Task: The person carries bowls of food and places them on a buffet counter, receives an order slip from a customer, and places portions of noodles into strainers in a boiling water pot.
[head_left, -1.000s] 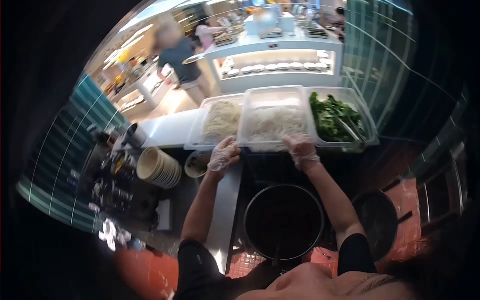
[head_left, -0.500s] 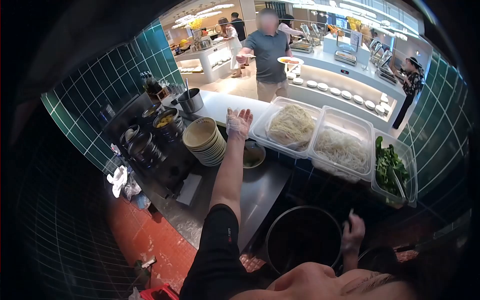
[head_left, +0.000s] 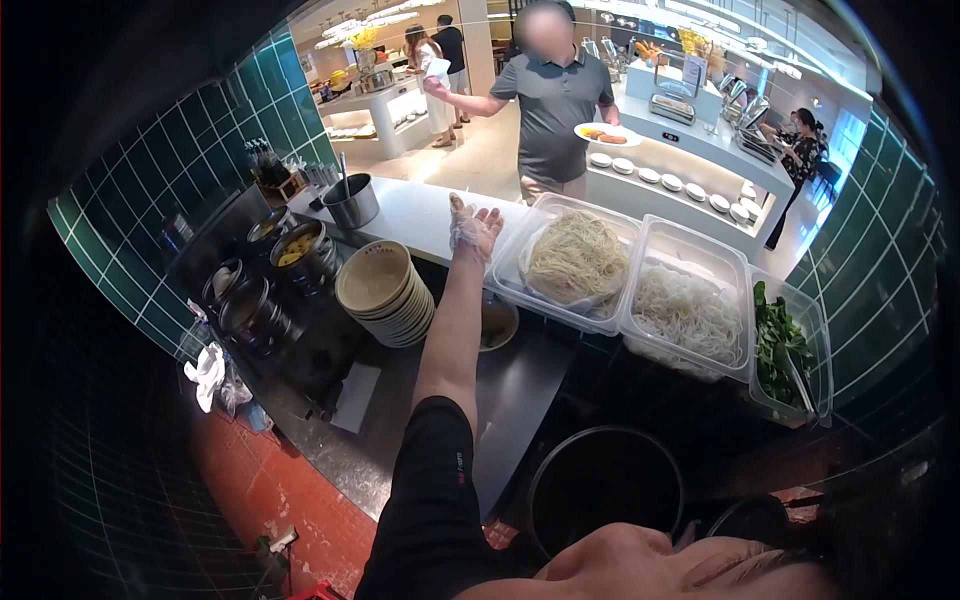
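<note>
The largest thing is the tabletop, which has a white ledge (head_left: pixel 420 212) along the far side and a steel part (head_left: pixel 510 400) lower and nearer. Behind the ledge stands a person (head_left: pixel 560 105), who holds a plate (head_left: pixel 584 131) with food and also some small white object (head_left: pixel 437 70), which I cannot identify. In front of the steel part is a big dark pot (head_left: pixel 605 490). To the right, three clear boxes stand in a row, with yellowish noodles (head_left: pixel 578 258), white noodles (head_left: pixel 683 308) and leafy greens (head_left: pixel 778 335). To the left are a stack of bowls (head_left: pixel 383 295) and a steel pot (head_left: pixel 352 210). The gloved left hand (head_left: pixel 474 232) is above the ledge, and the noodle box (head_left: pixel 511 264) is just beside it on the right; whether it touches the ledge, I cannot tell. Its fingers are wide, the palm is turned up, and nothing is in it. Of the right hand (head_left: pixel 687 537) only a little shows, near the dark pot, so its state I cannot tell. In my judgement, the step in hand is an open-palmed reach; to grip something from here would call for the fingers to close, with the wrist clear of the box.
</note>
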Demonstrator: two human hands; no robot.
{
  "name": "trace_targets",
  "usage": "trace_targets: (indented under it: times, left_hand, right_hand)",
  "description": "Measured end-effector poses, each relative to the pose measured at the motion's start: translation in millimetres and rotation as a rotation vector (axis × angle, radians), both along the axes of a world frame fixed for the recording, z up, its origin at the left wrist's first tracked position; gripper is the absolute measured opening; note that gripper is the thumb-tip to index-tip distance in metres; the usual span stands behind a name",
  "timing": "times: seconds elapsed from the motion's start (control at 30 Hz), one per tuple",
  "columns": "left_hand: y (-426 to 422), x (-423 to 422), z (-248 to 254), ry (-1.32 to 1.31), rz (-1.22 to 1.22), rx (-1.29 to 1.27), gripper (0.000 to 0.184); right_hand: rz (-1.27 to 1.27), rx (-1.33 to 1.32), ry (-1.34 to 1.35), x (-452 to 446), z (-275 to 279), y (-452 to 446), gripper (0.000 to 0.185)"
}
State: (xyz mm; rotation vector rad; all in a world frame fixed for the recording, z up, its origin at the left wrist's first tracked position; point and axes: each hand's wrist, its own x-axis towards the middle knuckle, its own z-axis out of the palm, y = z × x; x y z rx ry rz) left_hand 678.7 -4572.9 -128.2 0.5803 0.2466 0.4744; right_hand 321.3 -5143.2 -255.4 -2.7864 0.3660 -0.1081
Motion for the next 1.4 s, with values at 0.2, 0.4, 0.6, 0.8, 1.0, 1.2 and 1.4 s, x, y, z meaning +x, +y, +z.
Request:
trace_targets:
  times: [0.2, 0.4, 0.6, 0.8, 1.0, 1.2, 1.4]
  left_hand:
    - [31, 21, 1, -0.001, -0.004, -0.015, 0.101]
    - [55, 20, -53, -0.166, -0.063, 0.054, 0.084]
    - [57, 21, -27, -0.151, -0.097, -0.06, 0.096]
    - [47, 15, 3, -0.096, -0.112, 0.015, 0.076]
    - [36, 17, -10, -0.152, 0.034, 0.106, 0.03]
    - [26, -21, -41, -0.016, 0.139, 0.677, 0.025]
    - [-135, -187, -9, -0.152, -0.361, 0.391, 0.022]
  right_hand:
    - [-0.026, -0.086, 0.002, -3, -41, -17, 0.053]
    - [-0.073, -0.077, 0.061, -2, -54, -19, 0.053]
    - [-0.15, -0.082, 0.062, 3, -73, -13, 0.053]
    - [-0.208, -0.065, 0.09, 6, -85, -12, 0.053]
    - [-0.271, -0.049, 0.129, -4, -92, -15, 0.053]
    - [-0.321, 0.027, 0.153, -13, -110, -16, 0.054]
    - [-0.327, 0.513, -0.005, -1, -177, -33, 0.051]
